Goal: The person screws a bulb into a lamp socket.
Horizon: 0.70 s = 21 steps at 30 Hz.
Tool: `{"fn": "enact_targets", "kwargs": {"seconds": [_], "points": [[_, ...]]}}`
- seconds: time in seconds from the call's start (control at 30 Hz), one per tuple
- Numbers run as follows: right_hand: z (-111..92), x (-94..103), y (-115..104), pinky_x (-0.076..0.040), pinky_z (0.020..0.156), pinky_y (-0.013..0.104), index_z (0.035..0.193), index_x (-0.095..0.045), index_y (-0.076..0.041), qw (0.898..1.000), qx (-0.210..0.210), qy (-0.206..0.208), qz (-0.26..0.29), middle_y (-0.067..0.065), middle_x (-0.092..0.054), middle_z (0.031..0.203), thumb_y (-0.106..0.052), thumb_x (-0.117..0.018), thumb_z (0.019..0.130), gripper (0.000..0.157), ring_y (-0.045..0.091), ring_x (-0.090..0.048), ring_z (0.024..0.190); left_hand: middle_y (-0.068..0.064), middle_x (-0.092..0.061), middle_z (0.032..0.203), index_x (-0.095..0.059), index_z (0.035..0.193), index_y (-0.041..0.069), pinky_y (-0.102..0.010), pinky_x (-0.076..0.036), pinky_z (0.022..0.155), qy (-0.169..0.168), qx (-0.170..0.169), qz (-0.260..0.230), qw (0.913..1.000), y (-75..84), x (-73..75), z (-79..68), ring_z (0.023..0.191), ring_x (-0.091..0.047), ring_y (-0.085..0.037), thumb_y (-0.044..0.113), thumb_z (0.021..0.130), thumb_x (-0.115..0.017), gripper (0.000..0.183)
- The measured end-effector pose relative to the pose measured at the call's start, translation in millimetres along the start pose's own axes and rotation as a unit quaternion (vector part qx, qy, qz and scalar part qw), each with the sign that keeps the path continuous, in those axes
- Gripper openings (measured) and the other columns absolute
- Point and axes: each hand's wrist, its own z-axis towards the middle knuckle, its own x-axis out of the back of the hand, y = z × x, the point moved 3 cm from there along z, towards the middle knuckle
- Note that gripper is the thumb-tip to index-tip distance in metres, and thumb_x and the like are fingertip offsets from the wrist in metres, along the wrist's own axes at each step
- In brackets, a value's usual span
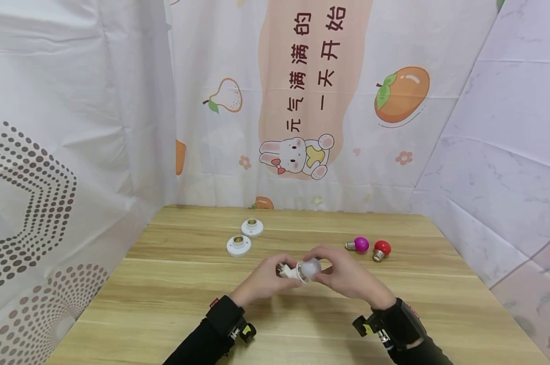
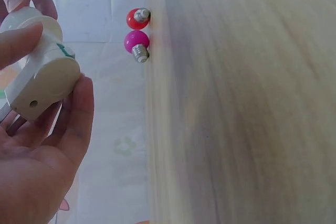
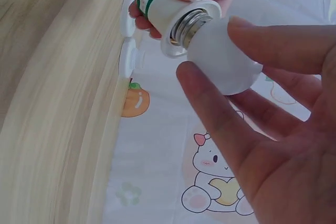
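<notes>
My left hand (image 1: pixel 271 278) grips a white plug-in lamp socket (image 2: pixel 51 72), its metal prongs pointing back toward the palm. A green-and-white label shows on the socket's side in the right wrist view. Between the thumb and fingers of my right hand (image 1: pixel 345 274) is a white light bulb (image 3: pixel 223 59). The bulb's metal screw base sits partly inside the socket's mouth, with several threads still showing. Both hands hold the two pieces above the wooden table (image 1: pixel 174 304).
Two round white lamp holders (image 1: pixel 239 245) stand on the table at the back left. Toward the back right lie a purple bulb (image 1: pixel 361 245) and a red bulb (image 1: pixel 382 247). A printed curtain (image 1: pixel 220 152) hangs behind the table's far edge.
</notes>
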Motion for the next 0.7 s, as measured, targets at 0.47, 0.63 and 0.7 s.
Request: {"fn": "enact_targets", "kwargs": {"seconds": [0.47,0.63,0.7], "points": [[-2.3,-2.3,2.3,-0.059,0.078,0.026,0.115,-0.068,-0.008,0.999,0.033,-0.004,0.005,0.005,-0.065,0.117,0.011,-0.078,0.081,0.04,0.028,-0.063,0.107,0.007,-0.066,0.101,-0.07,0.109,0.019,-0.026,-0.051,0.075,-0.016,-0.013,0.019,0.9996,0.5,3.5,0.3,0.088,-0.06,-0.011,0.025,0.087,-0.083,0.027],[-3.3,-3.7,3.2,-0.058,0.079,0.024,0.115,-0.068,-0.01,0.999,0.032,-0.006,0.001,0.005,-0.064,0.12,0.009,-0.078,0.083,0.039,0.027,-0.063,0.109,0.007,-0.066,0.101,-0.071,0.11,0.019,-0.027,-0.05,0.076,-0.025,-0.015,0.025,0.9993,0.1,5.7,1.0,0.089,-0.06,-0.011,0.026,0.087,-0.082,0.026],[-3.6,-3.9,3.2,-0.058,0.08,0.024,0.115,-0.068,-0.01,0.999,0.032,-0.006,0.0,0.005,-0.063,0.121,0.01,-0.078,0.083,0.039,0.027,-0.063,0.109,0.008,-0.066,0.101,-0.071,0.11,0.019,-0.027,-0.05,0.077,-0.028,-0.016,0.031,0.999,-0.5,6.8,2.0,0.09,-0.06,-0.011,0.026,0.087,-0.082,0.026]]}}
